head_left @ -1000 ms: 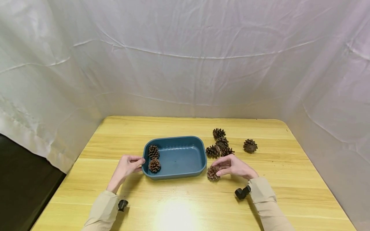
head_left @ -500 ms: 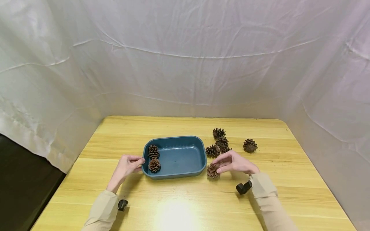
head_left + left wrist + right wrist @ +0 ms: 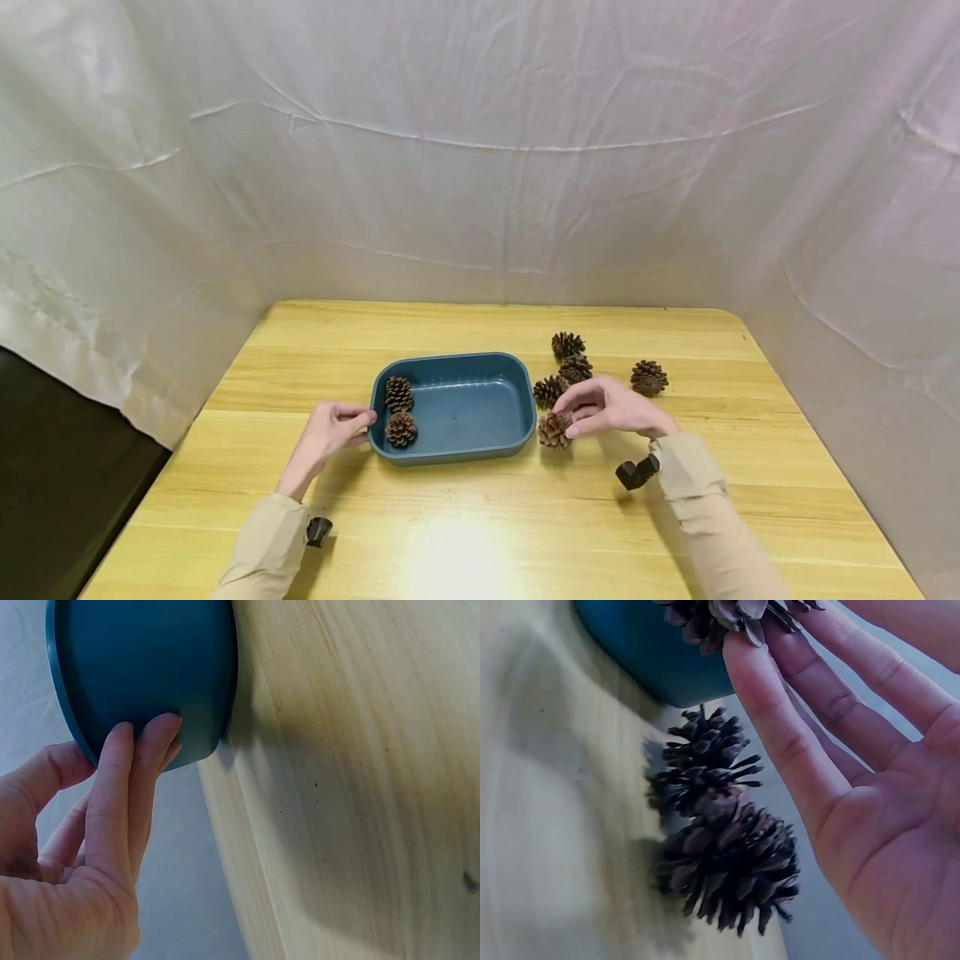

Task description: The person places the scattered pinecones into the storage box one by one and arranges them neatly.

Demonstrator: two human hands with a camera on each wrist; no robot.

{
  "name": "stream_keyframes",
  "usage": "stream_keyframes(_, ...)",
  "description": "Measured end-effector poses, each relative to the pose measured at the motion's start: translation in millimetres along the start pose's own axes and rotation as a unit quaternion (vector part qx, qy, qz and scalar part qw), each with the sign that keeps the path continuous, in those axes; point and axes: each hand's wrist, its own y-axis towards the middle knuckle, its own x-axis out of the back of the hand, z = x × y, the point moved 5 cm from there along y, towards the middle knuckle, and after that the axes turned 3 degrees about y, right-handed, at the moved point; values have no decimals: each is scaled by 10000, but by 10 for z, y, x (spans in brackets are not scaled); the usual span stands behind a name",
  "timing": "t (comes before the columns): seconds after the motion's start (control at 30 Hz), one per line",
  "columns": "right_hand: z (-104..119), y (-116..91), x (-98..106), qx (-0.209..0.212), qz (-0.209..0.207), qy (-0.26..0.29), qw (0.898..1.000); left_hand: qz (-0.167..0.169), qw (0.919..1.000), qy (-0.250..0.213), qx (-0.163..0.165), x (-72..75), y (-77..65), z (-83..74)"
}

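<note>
A teal plastic basin [image 3: 465, 417] lies on the wooden table, with two brown pine cones [image 3: 401, 429] at its left end. My left hand [image 3: 326, 433] grips that end. In the left wrist view its fingers [image 3: 112, 787] lie along the basin's outer wall [image 3: 150, 667], the thumb at the rim. Just right of the basin, my right hand [image 3: 611, 408] pinches a pine cone [image 3: 553, 431] between thumb and fingertips. The right wrist view shows the lower part of this cone [image 3: 720, 619] at the fingertips, in front of the basin.
Behind the right hand, several loose pine cones [image 3: 576, 367] form a cluster beside the basin, partly hidden by the hand. One pine cone [image 3: 648, 377] sits apart to the right. White curtains [image 3: 495, 208] surround the table [image 3: 315, 333] at the back and sides.
My right hand has risen a little toward the back of the table with the pine cone, covering more of the cluster. The left hand and basin stay in place.
</note>
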Motion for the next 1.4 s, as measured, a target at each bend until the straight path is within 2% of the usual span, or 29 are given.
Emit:
stream_keyframes(0.1, 50, 14, 20, 44, 13, 126, 9999, 16, 10000, 25, -38, 3, 1, -3)
stream_keyframes(0.3, 133, 41, 73, 177, -113, -161, 9996, 22, 10000, 39, -74, 10, 0, -9)
stream_keyframes(0.7, 260, 167, 113, -88, -570, -263, 9980, 29, 10000, -63, -41, 0, 1, 8)
stream_keyframes(0.83, 306, 243, 82, -126, -469, -224, 9986, 50, 10000, -69, -34, 11, 8, 11)
stream_keyframes(1.1, 388, 389, -12, 101, -229, -214, 9995, 43, 10000, -66, -33, 8, 9, 10)
stream_keyframes(1.4, 414, 568, -180, -138, -122, -213, 9996, 32, 10000, -44, -33, 2, 4, 5)
